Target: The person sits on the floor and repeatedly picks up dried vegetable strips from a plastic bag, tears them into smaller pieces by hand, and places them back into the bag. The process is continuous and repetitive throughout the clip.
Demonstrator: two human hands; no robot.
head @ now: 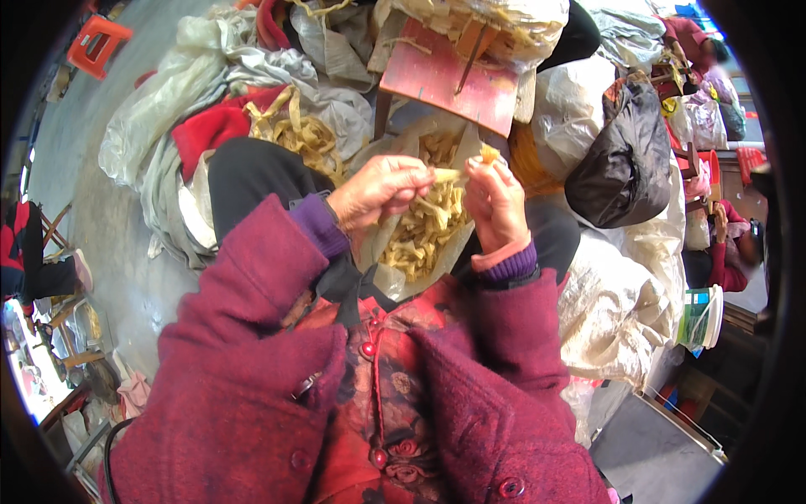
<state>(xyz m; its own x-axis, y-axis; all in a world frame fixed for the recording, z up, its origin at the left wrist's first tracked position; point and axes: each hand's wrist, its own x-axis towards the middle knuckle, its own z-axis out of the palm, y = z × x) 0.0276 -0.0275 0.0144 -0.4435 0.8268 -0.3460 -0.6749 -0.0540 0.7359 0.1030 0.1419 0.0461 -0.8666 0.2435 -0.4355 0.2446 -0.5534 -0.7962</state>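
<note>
A pale yellow, dried-looking strip (448, 176) stretches between my two hands, above my lap. My left hand (381, 189) pinches one end between thumb and fingers. In my right hand (496, 198) the other part is gripped, and a folded, fanned tip (489, 153) sticks up past the fingers. Directly below lies an open plastic sack (371, 242) between my knees. Many short, knotted-looking yellow pieces (422, 242) fill it. Longer loose strips (308, 135) are heaped beyond my left knee, beside a red cloth (208, 138). The exact material of the strips cannot be told.
A red wooden bench (444, 82) with an upright metal rod (471, 60) stands ahead, bearing a plastic bag (529, 25) of strips. A black bag (623, 157) and white sacks (611, 309) crowd the right. Other people sit at both edges. An orange stool (99, 47) is far left.
</note>
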